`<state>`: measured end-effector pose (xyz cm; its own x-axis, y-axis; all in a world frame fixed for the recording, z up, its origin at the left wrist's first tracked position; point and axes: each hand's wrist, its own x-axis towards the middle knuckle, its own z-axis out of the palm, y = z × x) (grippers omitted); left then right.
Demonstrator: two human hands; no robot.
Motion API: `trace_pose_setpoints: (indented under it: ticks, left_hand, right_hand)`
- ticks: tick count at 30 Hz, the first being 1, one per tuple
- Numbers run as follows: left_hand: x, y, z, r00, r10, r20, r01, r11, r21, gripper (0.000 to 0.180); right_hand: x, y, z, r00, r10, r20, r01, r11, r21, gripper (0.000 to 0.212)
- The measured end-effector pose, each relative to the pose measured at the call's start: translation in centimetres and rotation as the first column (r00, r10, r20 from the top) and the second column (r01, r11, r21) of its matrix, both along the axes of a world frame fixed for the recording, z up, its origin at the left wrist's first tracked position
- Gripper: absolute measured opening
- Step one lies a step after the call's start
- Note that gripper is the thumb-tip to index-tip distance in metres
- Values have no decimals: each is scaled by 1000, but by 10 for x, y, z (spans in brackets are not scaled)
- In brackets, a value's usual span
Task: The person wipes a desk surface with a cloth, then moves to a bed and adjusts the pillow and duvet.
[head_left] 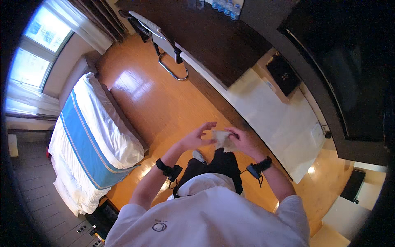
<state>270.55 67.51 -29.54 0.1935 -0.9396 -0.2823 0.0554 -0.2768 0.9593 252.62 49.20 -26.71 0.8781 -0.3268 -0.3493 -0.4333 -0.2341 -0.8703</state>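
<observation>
A pale, thin, slightly see-through piece of cloth or tissue (222,139) hangs in front of my body, above my dark trousers. My right hand (245,143) is closed on its right side, fingers bent over it. Just to the left of it is my left hand (196,138), with fingers spread and curved; the lower fingertips come close to the cloth's left edge, and whether they touch it I cannot tell. Both wrists carry a black strap with a small dark device and a cord, the left strap (166,168) and the right strap (259,166).
On the right runs a long counter, dark wood (222,53) then white (284,131), bearing bottles (227,9) and a black box (283,76). Above it hangs a large dark screen (349,78). A chair (158,35) stands alongside. A bed (88,136) is at left on the wooden floor (173,103).
</observation>
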Motion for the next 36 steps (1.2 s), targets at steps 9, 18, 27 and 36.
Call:
trace_pose_setpoints:
  ticks: [9,18,27,36]
  left_hand:
    - [102,18,-36,950,175,-258,-133,976,173,57]
    - [235,-47,-1,785,443,-432,-299,883,362,42]
    - [338,-156,-33,731,341,-591,-128,920,371,42]
    - [372,-275,-70,765,-81,-639,269,941,204,43]
  right_hand:
    - [166,3,-35,979,175,101,-191,963,188,29]
    - [285,-52,-30,989,127,70,-136,980,143,50]
    - [349,-95,2,992,-67,110,91,970,-227,70]
    - [344,-155,-46,912,-405,68,407,870,-280,41]
